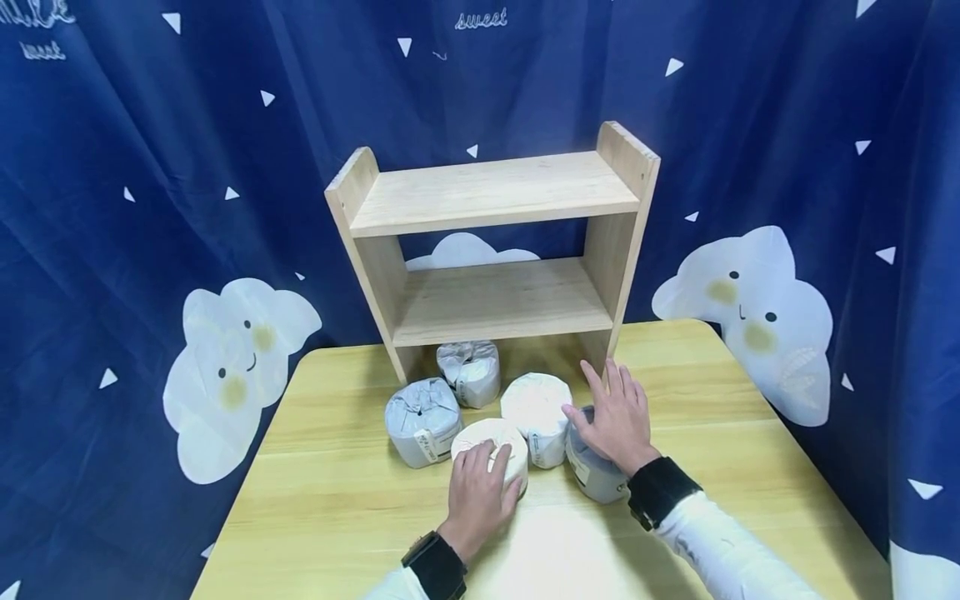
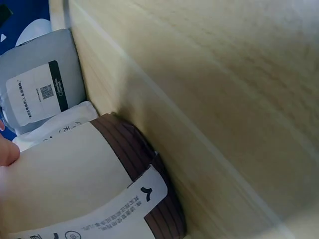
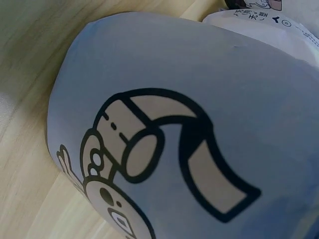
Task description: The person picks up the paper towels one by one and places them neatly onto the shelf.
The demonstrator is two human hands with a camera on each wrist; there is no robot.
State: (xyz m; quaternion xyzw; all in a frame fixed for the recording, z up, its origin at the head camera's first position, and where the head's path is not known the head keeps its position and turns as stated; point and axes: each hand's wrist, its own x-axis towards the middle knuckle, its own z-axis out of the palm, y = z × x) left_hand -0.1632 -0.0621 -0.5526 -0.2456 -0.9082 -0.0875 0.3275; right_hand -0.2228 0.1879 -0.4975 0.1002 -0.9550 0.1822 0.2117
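Several paper-wrapped toilet rolls stand close together on the table. My left hand (image 1: 480, 492) rests over the front cream roll (image 1: 489, 432), fingers on its top and thumb by its right side. That roll (image 2: 75, 174) shows a brown striped edge and a printed label in the left wrist view. My right hand (image 1: 615, 421) lies with spread, fairly straight fingers over the blue-grey roll (image 1: 592, 475) at the right, partly hiding it. Its cartoon print (image 3: 154, 134) fills the right wrist view, where no fingers show. Between the hands stands a white roll (image 1: 536, 404).
A light-blue roll (image 1: 423, 421) and a grey roll (image 1: 468, 373) stand at the left of the group. Behind them is a two-tier wooden shelf (image 1: 495, 196) on the wooden table (image 1: 315, 500). A dark blue curtain (image 1: 225, 142) with clouds and triangles hangs behind.
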